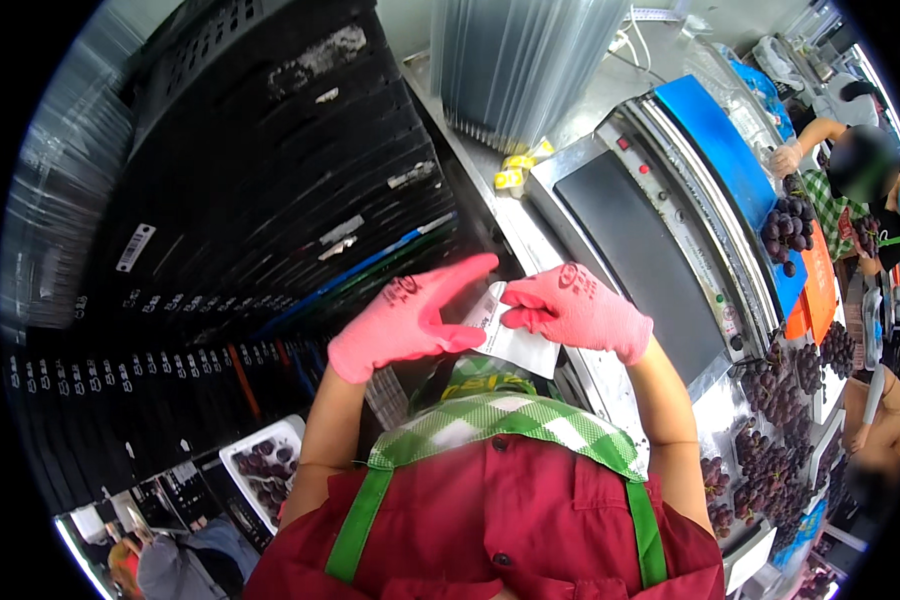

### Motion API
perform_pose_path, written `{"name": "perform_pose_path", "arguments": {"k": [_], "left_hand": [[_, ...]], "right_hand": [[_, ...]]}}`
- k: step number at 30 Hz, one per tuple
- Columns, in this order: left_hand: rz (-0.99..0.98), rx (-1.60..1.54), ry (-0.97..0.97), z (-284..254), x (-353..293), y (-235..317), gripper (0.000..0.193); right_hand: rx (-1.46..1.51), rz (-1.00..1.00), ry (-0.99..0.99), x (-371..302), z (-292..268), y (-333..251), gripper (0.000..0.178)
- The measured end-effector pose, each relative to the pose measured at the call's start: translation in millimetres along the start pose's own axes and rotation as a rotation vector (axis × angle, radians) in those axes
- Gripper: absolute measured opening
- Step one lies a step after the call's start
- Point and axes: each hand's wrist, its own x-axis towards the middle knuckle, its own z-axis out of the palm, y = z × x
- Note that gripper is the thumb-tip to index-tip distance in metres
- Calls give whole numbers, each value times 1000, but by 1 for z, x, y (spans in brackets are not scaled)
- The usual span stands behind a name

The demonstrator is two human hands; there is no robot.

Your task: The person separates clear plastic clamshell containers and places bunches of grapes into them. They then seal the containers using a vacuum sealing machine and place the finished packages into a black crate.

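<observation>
Closest is a green-checked apron [500, 420] over a red shirt [450, 510]. Just above it, a white printed slip [525, 348] sits between two pink-gloved hands: the right hand [585, 312] pinches its upper part, while the left hand [395, 325] gapes, thumb at the slip's left side. If that single pinch loosens, or thick gloves fumble thin paper, the slip could drop or crease. Beyond stand black crates [290, 160], a dark-plated machine [630, 250] and purple grapes [775, 445].

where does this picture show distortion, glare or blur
Head view: fisheye bending curves the black crates near the rim; bright streaks cross the clear plastic stack; rounded blur hides co-workers' heads at right; the right hand looks fairly sharp.
</observation>
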Motion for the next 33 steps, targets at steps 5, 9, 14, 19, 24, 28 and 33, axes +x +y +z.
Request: {"name": "perform_pose_path", "arguments": {"k": [5,9,14,19,24,28,33], "left_hand": [[97,-11,5,-2,2,0,64],[-106,-4,95,-9,5,-6,43],[-161,283,304,-18,-8,-12,15],[-42,240,520,-11,-21,-26,10],[-4,-81,1001,-32,-70,-17,11],[593,-66,1338,-57,-117,-7,13],[825,856,1481,-70,-179,17,22]], "right_hand": [[-52,-156,-31,29,1,-6,17],[225,-11,70,46,0,-5,16],[4,-120,186,53,14,-3,12],[152,-140,448,57,27,-8,10],[498,164,693,50,18,8,11],[30,93,368,41,32,32,12],[-326,273,-239,36,65,63,76]]}}
